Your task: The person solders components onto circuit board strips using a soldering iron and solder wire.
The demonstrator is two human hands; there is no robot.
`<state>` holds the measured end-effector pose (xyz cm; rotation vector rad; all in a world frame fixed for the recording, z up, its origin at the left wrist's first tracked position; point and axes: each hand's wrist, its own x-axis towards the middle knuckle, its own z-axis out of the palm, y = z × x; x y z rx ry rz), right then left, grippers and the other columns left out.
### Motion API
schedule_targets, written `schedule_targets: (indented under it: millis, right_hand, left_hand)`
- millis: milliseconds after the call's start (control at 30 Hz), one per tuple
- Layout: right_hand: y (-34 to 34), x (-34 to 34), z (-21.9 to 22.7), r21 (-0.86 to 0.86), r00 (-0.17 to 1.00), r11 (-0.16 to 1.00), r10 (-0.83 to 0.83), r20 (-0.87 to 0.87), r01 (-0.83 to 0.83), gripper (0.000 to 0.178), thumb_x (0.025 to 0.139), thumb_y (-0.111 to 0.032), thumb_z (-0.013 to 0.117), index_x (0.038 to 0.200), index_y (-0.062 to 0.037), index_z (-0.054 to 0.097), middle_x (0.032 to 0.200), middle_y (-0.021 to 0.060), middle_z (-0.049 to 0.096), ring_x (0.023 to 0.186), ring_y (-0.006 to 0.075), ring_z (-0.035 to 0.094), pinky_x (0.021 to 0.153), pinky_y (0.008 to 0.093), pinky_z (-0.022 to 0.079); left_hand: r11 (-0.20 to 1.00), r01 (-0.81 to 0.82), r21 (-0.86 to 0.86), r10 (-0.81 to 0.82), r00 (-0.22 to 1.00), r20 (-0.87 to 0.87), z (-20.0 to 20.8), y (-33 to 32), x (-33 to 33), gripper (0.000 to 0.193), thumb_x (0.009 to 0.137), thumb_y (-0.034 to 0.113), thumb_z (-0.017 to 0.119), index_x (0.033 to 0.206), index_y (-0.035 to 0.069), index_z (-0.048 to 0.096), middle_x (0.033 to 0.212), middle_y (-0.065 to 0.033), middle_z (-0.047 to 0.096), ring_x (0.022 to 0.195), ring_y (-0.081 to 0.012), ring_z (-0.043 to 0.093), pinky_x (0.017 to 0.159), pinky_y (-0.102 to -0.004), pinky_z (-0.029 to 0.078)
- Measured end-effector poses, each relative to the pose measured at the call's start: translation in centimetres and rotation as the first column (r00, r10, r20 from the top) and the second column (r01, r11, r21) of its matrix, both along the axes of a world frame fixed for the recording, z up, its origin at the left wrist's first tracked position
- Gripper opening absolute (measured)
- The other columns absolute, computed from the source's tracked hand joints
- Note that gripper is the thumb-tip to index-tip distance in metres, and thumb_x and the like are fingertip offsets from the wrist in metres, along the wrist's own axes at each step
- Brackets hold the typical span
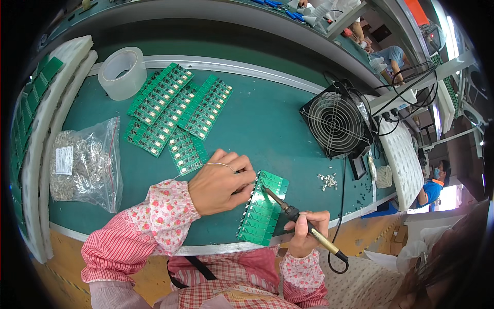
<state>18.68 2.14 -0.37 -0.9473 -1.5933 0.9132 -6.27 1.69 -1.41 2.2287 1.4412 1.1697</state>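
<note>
A green circuit board panel (261, 213) lies on the green bench mat in front of me, with small parts along its left edge. My right hand (307, 230) grips a soldering iron (288, 208), its tip on or just over the panel's upper part. At the panel's upper left, my left hand (222, 183) is closed, fingers pressed together. A thin solder wire (218, 164) loops over its back, and its working end is hidden by the fingers. Beyond this hand, several populated circuit board panels (159, 98) lie stacked and overlapping.
A clear tape roll (122, 77) and a bag of small parts (85, 167) are on the left, beside upright foam trays (56, 139). To the right are a black fan (337, 121), loose white parts (328, 180) and a cord. Other people (437, 180) are farther off.
</note>
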Motion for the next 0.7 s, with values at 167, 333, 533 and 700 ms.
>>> schedule_targets:
  millis: [167,333,533,700]
  right_hand:
    - [-0.01,-0.01,-0.03,-0.019,1.0,1.0,-0.013,-0.009,0.013,0.018,0.091,-0.005,0.064,0.097,0.0007,0.049,0.076,0.0123,0.065,0.055,0.0146,0.065,0.05,0.0261,0.054]
    - [0.07,-0.02,0.1,-0.052,1.0,0.998,0.018,-0.001,-0.018,0.018,0.091,-0.005,0.065,0.098,0.0006,0.048,0.076,0.013,0.066,0.057,0.0147,0.066,0.052,0.0262,0.055]
    - [0.1,-0.04,0.34,-0.08,0.999,0.996,0.03,0.027,-0.027,0.018,0.091,-0.004,0.064,0.098,0.0009,0.048,0.075,0.0126,0.066,0.058,0.0143,0.067,0.054,0.0258,0.055]
    - [0.17,0.05,0.34,-0.083,0.999,0.996,0.047,0.028,-0.045,0.018,0.091,-0.004,0.064,0.098,0.0013,0.048,0.076,0.013,0.066,0.059,0.014,0.066,0.054,0.0257,0.055]
  left_hand:
    - [1.0,0.007,-0.018,-0.007,1.0,0.0,0.16,0.09,0.04,0.012,0.082,0.012,0.071,0.082,0.009,0.059,0.092,-0.0029,0.057,0.084,-0.0221,0.055,0.079,-0.0377,0.037]
    - [1.0,-0.007,0.003,0.007,1.0,-0.02,0.15,0.2,0.21,0.012,0.081,0.013,0.072,0.085,0.009,0.062,0.093,-0.0029,0.057,0.086,-0.0221,0.054,0.079,-0.0381,0.037]
    - [1.0,-0.013,0.0,0.013,0.998,-0.067,0.0,0.25,0.31,0.013,0.08,0.014,0.073,0.088,0.009,0.064,0.094,-0.0032,0.056,0.087,-0.0227,0.053,0.08,-0.038,0.038]
    - [1.0,-0.015,-0.005,0.015,0.997,-0.077,0.01,0.2,0.27,0.013,0.08,0.015,0.073,0.088,0.009,0.064,0.094,-0.0034,0.055,0.087,-0.0227,0.053,0.08,-0.038,0.037]
